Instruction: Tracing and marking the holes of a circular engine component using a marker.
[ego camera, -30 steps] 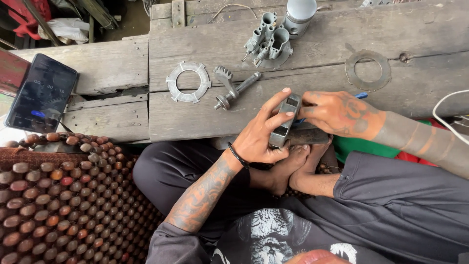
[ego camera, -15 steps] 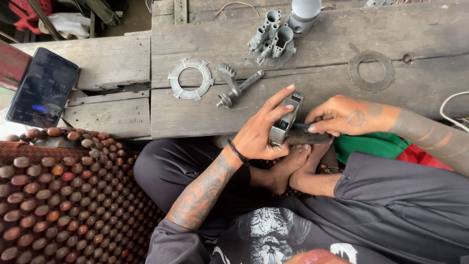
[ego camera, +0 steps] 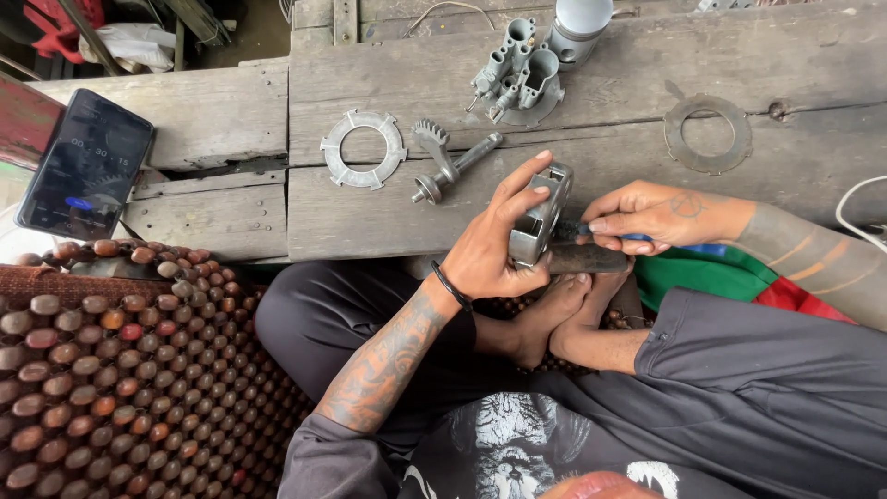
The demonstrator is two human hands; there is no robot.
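Note:
My left hand grips a small grey metal housing above my crossed legs, just in front of the wooden bench edge. My right hand holds a blue-handled tool with its tip pushed into the side of the housing. A dark flat bar lies under the housing, across my feet. On the bench beyond lie a toothed shaft with a gear sector and a flat metal ring plate.
A grey cast engine part and a silver cylinder stand at the bench's back. A thin gasket ring lies at right. A dark phone rests on planks at left. A wooden bead mat covers the seat at left.
Both hands with the housing have shifted slightly down and right; my right hand has slid back from covering the housing to its right side, tool tip into it.

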